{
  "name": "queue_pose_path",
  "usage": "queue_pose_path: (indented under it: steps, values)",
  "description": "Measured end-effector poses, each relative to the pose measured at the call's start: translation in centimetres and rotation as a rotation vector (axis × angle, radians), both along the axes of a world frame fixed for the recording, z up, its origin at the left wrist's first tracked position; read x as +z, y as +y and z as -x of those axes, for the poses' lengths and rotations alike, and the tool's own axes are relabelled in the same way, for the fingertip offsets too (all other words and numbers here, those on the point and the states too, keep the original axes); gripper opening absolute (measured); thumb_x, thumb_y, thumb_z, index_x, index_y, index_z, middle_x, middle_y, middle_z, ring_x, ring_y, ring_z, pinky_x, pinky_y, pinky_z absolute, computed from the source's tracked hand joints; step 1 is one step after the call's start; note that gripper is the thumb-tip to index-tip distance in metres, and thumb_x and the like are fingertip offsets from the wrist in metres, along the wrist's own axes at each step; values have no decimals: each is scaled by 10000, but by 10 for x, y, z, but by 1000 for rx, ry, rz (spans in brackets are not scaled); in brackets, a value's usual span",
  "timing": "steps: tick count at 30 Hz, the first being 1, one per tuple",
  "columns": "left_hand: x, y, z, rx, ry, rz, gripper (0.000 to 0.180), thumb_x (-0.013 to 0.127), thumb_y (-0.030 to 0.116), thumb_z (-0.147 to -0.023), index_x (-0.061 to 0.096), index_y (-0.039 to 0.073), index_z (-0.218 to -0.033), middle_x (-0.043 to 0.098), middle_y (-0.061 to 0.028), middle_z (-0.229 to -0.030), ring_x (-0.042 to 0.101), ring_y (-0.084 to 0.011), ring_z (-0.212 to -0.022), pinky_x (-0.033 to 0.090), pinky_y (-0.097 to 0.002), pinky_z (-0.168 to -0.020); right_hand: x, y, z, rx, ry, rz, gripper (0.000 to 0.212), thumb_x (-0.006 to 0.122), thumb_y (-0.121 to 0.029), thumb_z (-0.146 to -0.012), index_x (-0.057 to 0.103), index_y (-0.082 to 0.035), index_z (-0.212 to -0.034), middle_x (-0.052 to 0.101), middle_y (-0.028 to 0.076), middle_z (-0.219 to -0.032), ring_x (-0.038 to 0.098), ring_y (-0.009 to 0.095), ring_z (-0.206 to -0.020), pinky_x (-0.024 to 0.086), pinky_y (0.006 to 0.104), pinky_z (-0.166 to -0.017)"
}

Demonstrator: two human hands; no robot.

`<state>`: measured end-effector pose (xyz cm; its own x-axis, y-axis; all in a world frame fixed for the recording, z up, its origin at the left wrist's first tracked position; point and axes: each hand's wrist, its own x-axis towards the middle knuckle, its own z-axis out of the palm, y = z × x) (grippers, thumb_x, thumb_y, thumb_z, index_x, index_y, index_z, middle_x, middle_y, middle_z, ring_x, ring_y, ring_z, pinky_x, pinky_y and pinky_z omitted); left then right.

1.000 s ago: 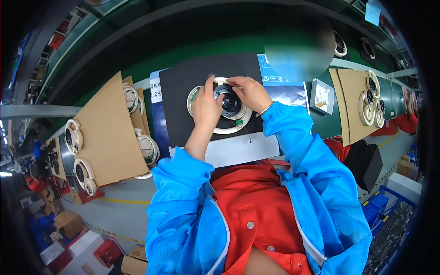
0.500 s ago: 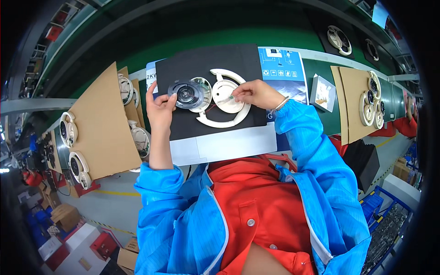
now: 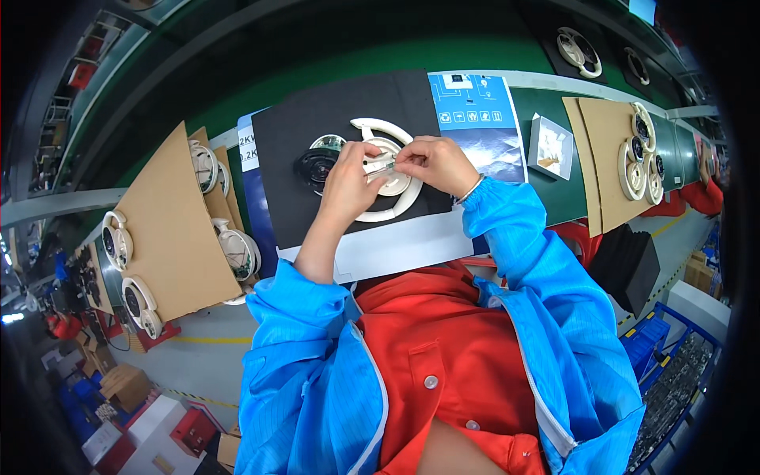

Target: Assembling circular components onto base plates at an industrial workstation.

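Off the dark round part (image 3: 314, 168) and across to the middle, the left hand (image 3: 351, 178) has moved in to meet the right hand (image 3: 438, 165) since half a second ago, leaving the part on the black mat (image 3: 297, 210).

In the head view, a worker bends both hands over one cup (image 3: 392, 188) of a cream headset, its curved band (image 3: 386, 214) reaching around the far and right sides. The right hand's grip is pinched at thumb and forefinger on a small greenish piece (image 3: 393, 163), too blurred to identify. The left hand's finger and thumb curve in beside it; whether that grip has closed on anything, one cannot tell. The dark part lies left of the left hand, partly over the other cup (image 3: 328, 142), whose circuit board shows. An open white box (image 3: 548, 169) stands to the right on the green worktop (image 3: 540, 101).

The risks, by judgement: any fine lead attached to the piece could strain or come loose if the hands pull apart sharply; the piece could slip if the pinch slackens; and a brush of the left wrist could shift the unheld dark part
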<state>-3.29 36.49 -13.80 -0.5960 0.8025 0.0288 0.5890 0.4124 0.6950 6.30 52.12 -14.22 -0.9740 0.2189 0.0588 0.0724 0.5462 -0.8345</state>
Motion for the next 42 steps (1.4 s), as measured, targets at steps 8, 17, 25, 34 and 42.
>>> queue_pose_path:
  steps: [8, 17, 25, 34, 42]
  values:
    - [-9, 6, 19, 60, -616, -111, 312, 661, -16, -630, 545, 7, -919, 592, -37, -839, 419, -23, -514, 393, -174, -493, -12, -4, 7, -147, -47, 335, 145, 664, -122, -689, 622, -12, -775, 605, 67, -705, 579, 127, -604, 471, 230, -571]
    - [1, 8, 21, 62, -668, -61, 291, 635, -59, -658, 536, -7, -927, 574, -22, -833, 410, 1, -543, 385, -142, -514, -8, -5, 10, -147, -128, 305, 178, 659, -136, -730, 603, 15, -808, 608, 44, -702, 559, 77, -617, 461, 197, -571]
    - [-4, 7, 22, 62, -667, -51, 282, 625, -75, -679, 527, -16, -937, 561, -15, -827, 449, 1, -594, 404, -130, -555, -11, -6, 11, -172, -114, 342, 185, 662, -147, -729, 605, 13, -803, 607, 43, -688, 558, 74, -616, 456, 193, -565]
    - [-2, 6, 21, 47, -686, -57, 254, 621, -56, -699, 526, -25, -932, 573, -38, -825, 480, -10, -624, 415, -137, -575, -10, -7, 12, -172, -131, 337, 174, 661, -143, -730, 611, 12, -793, 606, 37, -683, 549, 65, -607, 455, 188, -571]
    - [6, 10, 11, 246, -733, -110, 206, 667, 39, -691, 575, -22, -864, 610, -43, -754, 571, -51, -700, 462, -173, -607, -2, -10, 9, -267, -111, 693, 135, 667, -56, -704, 598, 13, -797, 619, 63, -730, 585, 83, -659, 476, 196, -611]
